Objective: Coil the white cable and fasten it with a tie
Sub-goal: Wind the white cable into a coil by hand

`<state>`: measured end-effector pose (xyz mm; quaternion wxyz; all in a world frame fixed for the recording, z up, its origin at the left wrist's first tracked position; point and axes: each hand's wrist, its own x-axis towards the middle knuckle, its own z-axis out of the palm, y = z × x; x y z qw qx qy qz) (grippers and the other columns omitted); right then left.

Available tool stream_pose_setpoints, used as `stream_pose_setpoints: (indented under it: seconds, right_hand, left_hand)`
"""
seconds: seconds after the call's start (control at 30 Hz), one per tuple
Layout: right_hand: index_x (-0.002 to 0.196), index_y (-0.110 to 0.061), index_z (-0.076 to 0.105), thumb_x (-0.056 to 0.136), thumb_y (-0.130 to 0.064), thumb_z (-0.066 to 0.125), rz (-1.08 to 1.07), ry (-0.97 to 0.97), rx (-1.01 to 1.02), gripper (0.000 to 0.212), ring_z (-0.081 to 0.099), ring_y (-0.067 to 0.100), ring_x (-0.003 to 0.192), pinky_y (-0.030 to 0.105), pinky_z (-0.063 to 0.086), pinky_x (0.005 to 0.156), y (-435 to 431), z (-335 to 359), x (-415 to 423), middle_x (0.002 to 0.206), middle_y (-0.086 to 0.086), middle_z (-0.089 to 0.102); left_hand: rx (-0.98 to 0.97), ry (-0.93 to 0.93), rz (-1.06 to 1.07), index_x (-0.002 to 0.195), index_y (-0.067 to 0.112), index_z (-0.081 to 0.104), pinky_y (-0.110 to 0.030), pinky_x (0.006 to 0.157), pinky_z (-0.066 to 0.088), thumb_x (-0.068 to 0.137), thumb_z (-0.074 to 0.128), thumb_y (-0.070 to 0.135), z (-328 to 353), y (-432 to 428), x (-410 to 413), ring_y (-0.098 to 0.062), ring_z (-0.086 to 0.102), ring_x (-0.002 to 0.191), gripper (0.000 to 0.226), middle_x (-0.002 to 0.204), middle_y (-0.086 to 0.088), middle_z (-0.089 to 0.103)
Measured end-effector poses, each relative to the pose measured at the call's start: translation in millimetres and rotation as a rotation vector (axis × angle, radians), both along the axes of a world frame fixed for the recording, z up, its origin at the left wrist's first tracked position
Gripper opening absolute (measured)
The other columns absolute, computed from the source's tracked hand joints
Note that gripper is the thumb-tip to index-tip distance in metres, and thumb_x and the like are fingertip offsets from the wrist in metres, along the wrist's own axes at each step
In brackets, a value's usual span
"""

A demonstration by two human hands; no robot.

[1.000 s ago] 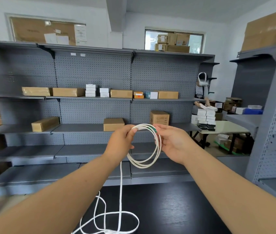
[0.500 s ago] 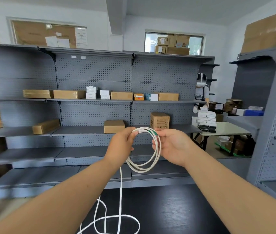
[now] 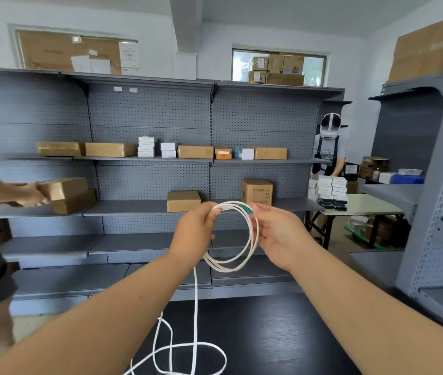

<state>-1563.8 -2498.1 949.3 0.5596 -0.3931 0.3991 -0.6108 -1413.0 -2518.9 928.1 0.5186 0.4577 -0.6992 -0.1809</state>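
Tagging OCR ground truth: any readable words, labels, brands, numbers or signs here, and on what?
No text can be read.
Upright carton: dark print, too blurred.
Sheets on the cork board: too small.
Stacked white boxes: marks too small.
Far person's shirt: print blurred.
white cable: no marking shows.

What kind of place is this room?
Probably a stockroom or small warehouse: grey pegboard shelving holds taped cardboard boxes, more cartons are stacked up high, and small white boxes sit on a table.
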Motion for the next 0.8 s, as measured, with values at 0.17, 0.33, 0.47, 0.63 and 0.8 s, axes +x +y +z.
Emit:
stream_pose_setpoints:
  seconds: [0.17,0.33,0.47,0.63,0.8]
  right_hand:
    - [0.088,-0.008,0.06,0.093,-0.004,0.049,0.08,0.022,0.091,0.012,0.05,0.015,0.062,0.027,0.04,0.058,-1.4,2.9,-2.7,0.069,0.004,0.057]
    - [0.097,-0.001,0.062,0.092,-0.002,0.05,0.049,0.161,0.052,0.013,0.054,0.016,0.063,0.026,0.046,0.059,-3.8,0.2,-3.7,0.071,0.006,0.06]
    - [0.082,-0.012,0.069,0.089,-0.011,0.058,-0.062,0.402,-0.078,0.013,0.061,0.02,0.076,0.034,0.055,0.079,-8.1,-5.2,-4.8,0.08,0.007,0.068]
    - [0.092,-0.021,0.072,0.082,-0.029,0.068,-0.229,0.924,-0.327,0.013,0.065,0.012,0.086,0.03,0.05,0.083,-7.0,-10.8,-9.1,0.089,-0.003,0.072]
    - [0.097,-0.016,0.068,0.091,-0.03,0.054,-0.448,1.421,-0.479,0.02,0.06,0.024,0.086,0.029,0.041,0.069,-10.4,-14.5,-11.2,0.088,0.005,0.067]
  left_hand:
    - [-0.006,-0.014,-0.003,0.072,0.035,0.048,-0.01,0.055,0.046,0.099,0.041,0.022,-3.7,-2.9,-0.9,-0.01,0.046,0.061,0.031,0.062,0.006,0.042]
    - [-0.022,-0.032,0.05,0.065,0.036,0.041,-0.016,0.059,0.048,0.099,0.04,0.023,-4.2,-3.4,-3.3,-0.017,0.05,0.062,0.036,0.061,0.005,0.041]
    - [-0.047,-0.036,0.07,0.083,0.022,0.055,-0.025,0.063,0.05,0.099,0.04,0.022,-2.5,-4.9,-4.2,-0.015,0.047,0.063,0.022,0.064,0.004,0.043]
    - [-0.045,-0.031,0.044,0.096,0.016,0.06,-0.028,0.067,0.055,0.099,0.04,0.02,-1.2,-7.5,-7.2,-0.008,0.046,0.062,0.02,0.064,0.007,0.044]
    - [-0.025,-0.04,-0.017,0.085,0.021,0.055,-0.014,0.062,0.053,0.098,0.043,0.021,-0.8,-9.0,-11.4,-0.008,0.048,0.063,0.018,0.065,0.007,0.044]
